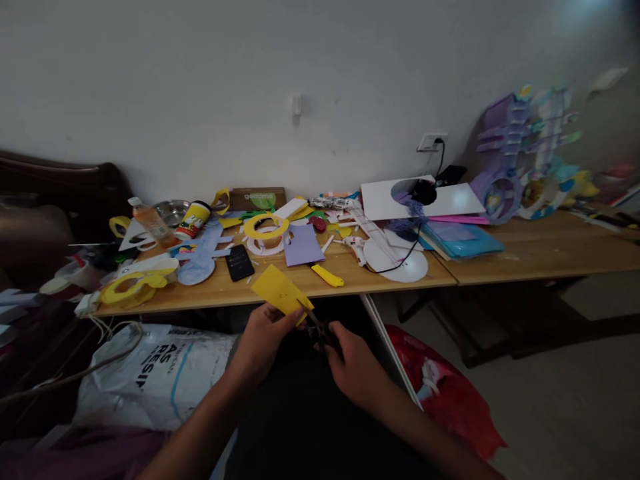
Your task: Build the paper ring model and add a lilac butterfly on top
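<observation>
My left hand [261,338] is closed on the lower edge of a yellow foam sheet [280,289], holding it up in front of the table edge. My right hand [350,363] grips dark scissors [315,325], whose blades meet the sheet's lower right corner. Both hands hover above my lap, just below the wooden table [525,257].
The table holds a black phone [239,262], a yellow craft knife [327,275], a purple sheet [303,245], a yellow foam ring [266,226], a bottle [153,223] and paper scraps. A white sack [160,377] lies at left, a red bag [445,393] at right.
</observation>
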Demonstrator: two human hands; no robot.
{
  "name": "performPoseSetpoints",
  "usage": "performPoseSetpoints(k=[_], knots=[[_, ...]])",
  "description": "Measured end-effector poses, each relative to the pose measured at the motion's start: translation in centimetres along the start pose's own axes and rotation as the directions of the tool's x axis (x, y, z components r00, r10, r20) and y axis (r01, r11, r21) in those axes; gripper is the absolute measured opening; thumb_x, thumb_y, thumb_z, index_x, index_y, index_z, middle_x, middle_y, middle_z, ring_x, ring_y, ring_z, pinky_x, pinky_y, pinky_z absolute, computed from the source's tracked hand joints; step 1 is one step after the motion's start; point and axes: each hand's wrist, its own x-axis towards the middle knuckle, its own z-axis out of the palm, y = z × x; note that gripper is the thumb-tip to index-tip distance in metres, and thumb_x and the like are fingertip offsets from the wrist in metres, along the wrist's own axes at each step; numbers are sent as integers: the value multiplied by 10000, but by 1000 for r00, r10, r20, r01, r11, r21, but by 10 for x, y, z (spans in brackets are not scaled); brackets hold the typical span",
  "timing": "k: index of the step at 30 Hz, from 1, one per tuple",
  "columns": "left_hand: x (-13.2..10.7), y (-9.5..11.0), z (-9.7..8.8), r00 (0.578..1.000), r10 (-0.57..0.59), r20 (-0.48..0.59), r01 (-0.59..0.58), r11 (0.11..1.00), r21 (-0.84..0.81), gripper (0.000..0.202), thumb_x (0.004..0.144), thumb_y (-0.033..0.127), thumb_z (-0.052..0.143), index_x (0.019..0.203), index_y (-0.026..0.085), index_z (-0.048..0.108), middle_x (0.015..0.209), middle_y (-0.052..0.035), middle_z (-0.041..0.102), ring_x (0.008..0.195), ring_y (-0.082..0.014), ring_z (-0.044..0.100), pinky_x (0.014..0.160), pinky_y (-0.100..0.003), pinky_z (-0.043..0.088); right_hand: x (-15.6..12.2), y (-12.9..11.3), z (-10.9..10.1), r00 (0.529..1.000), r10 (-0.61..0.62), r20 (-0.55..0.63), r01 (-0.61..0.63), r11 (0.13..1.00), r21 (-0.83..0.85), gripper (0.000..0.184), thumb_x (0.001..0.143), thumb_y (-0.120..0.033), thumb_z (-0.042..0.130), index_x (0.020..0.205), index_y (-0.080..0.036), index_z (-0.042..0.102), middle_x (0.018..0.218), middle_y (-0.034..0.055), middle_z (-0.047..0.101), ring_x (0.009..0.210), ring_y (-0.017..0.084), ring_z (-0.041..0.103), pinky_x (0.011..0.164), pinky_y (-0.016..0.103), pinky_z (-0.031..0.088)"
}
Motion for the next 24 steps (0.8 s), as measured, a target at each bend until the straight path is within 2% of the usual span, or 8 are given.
performPoseSetpoints(k=[2, 4, 8, 13, 19, 24], knots=[[-2, -3, 6, 1000, -22, -5, 21, 995, -97, 300, 634, 348, 867, 821, 135, 772, 756, -64, 748, 623, -140, 648, 625, -237, 522, 0, 0, 0, 1000, 3, -3, -3, 1000, 4, 143, 853, -91, 494, 954, -192, 500, 932, 86, 661, 864, 210, 633, 778, 315, 447], [-3, -5, 9, 999, -40, -9, 39, 993, -115, 302, 621, 349, 875, 796, 128, 769, 683, -48, 724, 568, -123, 617, 585, -226, 504, 0, 0, -1, 1000, 7, -1, -7, 1000, 4, 136, 852, -98, 502, 954, -189, 501, 920, 87, 655, 844, 209, 629, 764, 313, 450], [-1, 0, 4, 1000, -18, -7, 19, 998, 57, 262, 646, 346, 854, 770, 130, 771, 635, -44, 713, 557, -134, 617, 566, -224, 483, -1, 1, -4, 1000, 12, 6, -12, 1000, 16, 118, 868, -108, 492, 947, -193, 512, 900, 74, 655, 835, 201, 631, 755, 305, 449], [3, 16, -3, 997, -2, 71, -15, 970, 242, 163, 664, 303, 825, 679, 154, 761, 586, -48, 707, 542, -155, 615, 541, -221, 449, -2, 4, -5, 1000, -6, -6, 6, 1000, 20, 124, 862, -102, 491, 942, -196, 502, 901, 68, 656, 818, 196, 628, 740, 302, 449], [6, 29, -2, 985, 25, 174, -82, 942, 326, 84, 692, 267, 786, 689, 186, 764, 591, -25, 684, 523, -153, 582, 513, -219, 425, -3, 4, -7, 999, -10, -43, 10, 1000, 4, 154, 858, -105, 510, 984, -194, 509, 943, 76, 651, 865, 203, 630, 772, 311, 462], [9, 41, 0, 961, -17, 274, -101, 907, 408, 99, 714, 283, 769, 715, 184, 769, 564, -16, 657, 497, -137, 544, 479, -214, 381, -5, 4, -12, 999, 4, -45, -4, 1000, -6, 151, 852, -84, 498, 942, -204, 515, 935, 68, 651, 875, 203, 632, 779, 305, 460]])
